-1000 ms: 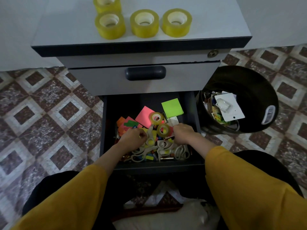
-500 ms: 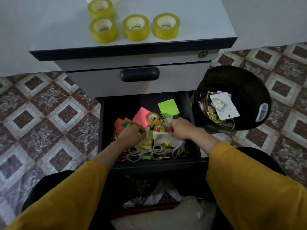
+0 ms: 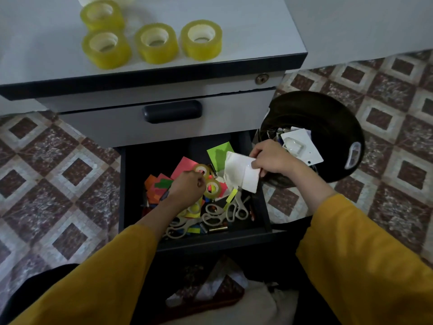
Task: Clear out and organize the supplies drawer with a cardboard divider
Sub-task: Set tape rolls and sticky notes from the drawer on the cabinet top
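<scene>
Paper (image 3: 239,172), creased, white, pinched by right hand (image 3: 274,160), left hand (image 3: 185,191) beside tape ring (image 3: 208,171)

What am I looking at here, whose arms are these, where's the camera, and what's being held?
No machine here: a person works bare-handed. The single picture comes from a camera worn on their head, looking down, so the yellow sleeves are their own arms. Below them is an open drawer holding sticky notes, scissors and small tape rolls. Four yellow tape rolls sit on the cabinet top. A black bin with some things in it stands right of the drawer. The right hand pinches a crumpled white packet over the drawer's right side, near the bin. The left hand is curled among the supplies; whether it holds anything is unclear.
</scene>
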